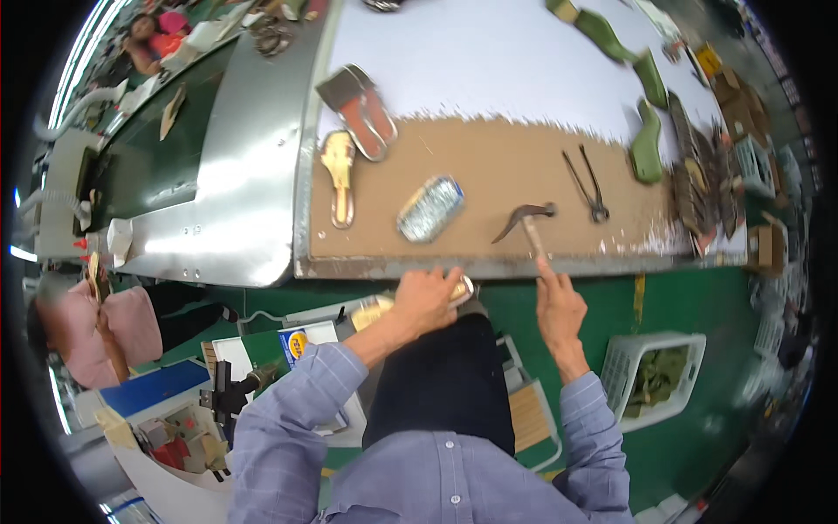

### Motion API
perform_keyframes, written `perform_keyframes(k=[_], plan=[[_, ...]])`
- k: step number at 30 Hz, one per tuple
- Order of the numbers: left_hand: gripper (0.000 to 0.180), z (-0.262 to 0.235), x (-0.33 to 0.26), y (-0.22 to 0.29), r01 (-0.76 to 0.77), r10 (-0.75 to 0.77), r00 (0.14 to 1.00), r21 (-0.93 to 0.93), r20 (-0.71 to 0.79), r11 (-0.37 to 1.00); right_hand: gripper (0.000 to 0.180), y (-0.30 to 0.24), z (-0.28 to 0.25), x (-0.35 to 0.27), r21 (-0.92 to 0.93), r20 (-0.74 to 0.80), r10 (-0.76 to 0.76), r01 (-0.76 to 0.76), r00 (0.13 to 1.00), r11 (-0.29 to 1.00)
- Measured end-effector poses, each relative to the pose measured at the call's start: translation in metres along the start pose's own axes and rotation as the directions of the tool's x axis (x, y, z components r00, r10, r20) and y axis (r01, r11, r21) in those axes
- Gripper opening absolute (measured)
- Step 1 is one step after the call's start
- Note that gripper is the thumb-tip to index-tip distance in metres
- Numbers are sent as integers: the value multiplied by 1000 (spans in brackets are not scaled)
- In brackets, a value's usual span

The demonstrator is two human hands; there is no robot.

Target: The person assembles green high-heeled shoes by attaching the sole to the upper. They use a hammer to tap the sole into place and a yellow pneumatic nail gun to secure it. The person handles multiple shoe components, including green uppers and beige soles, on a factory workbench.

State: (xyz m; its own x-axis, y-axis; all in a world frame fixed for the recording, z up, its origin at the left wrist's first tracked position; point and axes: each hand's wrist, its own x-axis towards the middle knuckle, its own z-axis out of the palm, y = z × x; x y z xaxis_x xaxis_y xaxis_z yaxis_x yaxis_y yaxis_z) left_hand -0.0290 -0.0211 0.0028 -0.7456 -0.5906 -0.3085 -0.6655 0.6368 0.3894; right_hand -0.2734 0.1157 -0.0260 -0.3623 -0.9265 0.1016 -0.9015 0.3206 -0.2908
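My left hand [426,301] is closed over a pale gold sandal [373,312] above my lap, just under the table's front edge. Parts of the sandal show on both sides of the hand; the rest is hidden. My right hand [559,313] grips the wooden handle of a hammer [527,218], its dark curved head over the brown table surface. To the hammer's right lie pincers [594,185] with the handles spread. A silvery oblong thing with a blue end [431,210] lies left of the hammer. Beyond it are a gold sandal [340,179] and a brown sandal [362,115].
Green shoe lasts [647,144] line the table's right side, beside dark strips [698,175]. A metal worktop [249,157] adjoins on the left. A white crate [655,380] with green pieces stands on the floor at right. A person in pink [113,336] is at left.
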Motion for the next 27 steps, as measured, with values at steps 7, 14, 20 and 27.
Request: perform_keyframes(k=[7,14,20,27], plan=[[59,-119,-63,-148,-177,-650,696,-950,-307,259,44,28,19,41,-17,-111,12,-14,994,1000],[55,-13,-184,-451,146,-902,-156,-913,-402,381,37,35,15,73,247,-72,63,-44,995,968],[68,-14,-215,-520,842,-863,-142,-517,-485,152,39,71,-18,147,328,-29,167,-148,986,933],[64,-43,-47,-331,657,-653,234,-377,-721,652,50,108,-14,277,451,-44,321,-268,946,851]])
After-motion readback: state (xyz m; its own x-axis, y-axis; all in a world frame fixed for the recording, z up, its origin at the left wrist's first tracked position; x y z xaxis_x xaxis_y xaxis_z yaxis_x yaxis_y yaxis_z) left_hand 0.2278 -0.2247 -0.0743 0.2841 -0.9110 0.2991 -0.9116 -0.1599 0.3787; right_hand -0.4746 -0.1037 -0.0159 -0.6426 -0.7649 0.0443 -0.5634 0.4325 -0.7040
